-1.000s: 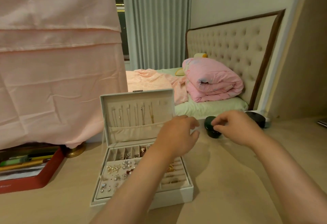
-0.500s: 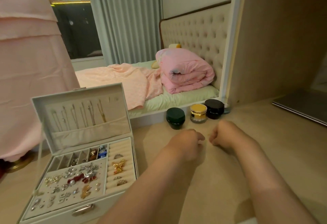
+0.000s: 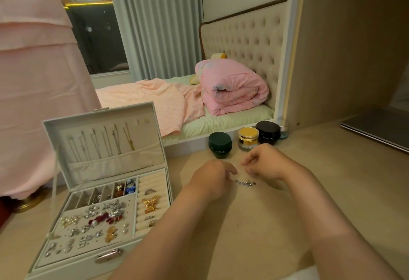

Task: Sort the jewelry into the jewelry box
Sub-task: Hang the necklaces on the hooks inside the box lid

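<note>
The left hand's (image 3: 212,178) fingers (image 3: 231,170) are curled down toward the desk (image 3: 243,224), their tips right at the left end of a small silver piece (image 3: 246,183). Whether they pinch it or only touch it cannot be told. The right hand's (image 3: 265,165) fingers are curled too, with forefinger and thumb drawn close together just above and behind the same piece. Nothing shows between them, and whether they hold a fine chain cannot be told. The silver piece lies flat on the desk between the two hands, outside the box (image 3: 88,264) and to its right.

The box stands open at the left of the desk, its lid (image 3: 106,138) upright. Thin necklaces (image 3: 115,140) hang in a row inside the lid above a fabric pocket. In the tray, a flat pad (image 3: 93,224) carries many earrings and brooches, silver, pearl, red and gold. A row of narrow slots behind the pad holds a few small items, one of them blue. The ring rolls (image 3: 152,200) on the right side hold a gold piece (image 3: 151,203) and some rings.

Beyond the hands, three jars stand near the desk's far edge: a green jar (image 3: 220,147), a gold-lidded jar (image 3: 248,138) and a black jar (image 3: 268,132). A closed laptop (image 3: 380,129) lies at far right. Behind the desk is a bed (image 3: 221,122) with a folded pink quilt (image 3: 232,87) against a tufted headboard. A pink cloth (image 3: 33,80) hangs at left, with a pale curtain (image 3: 159,25) beside a dark window.
</note>
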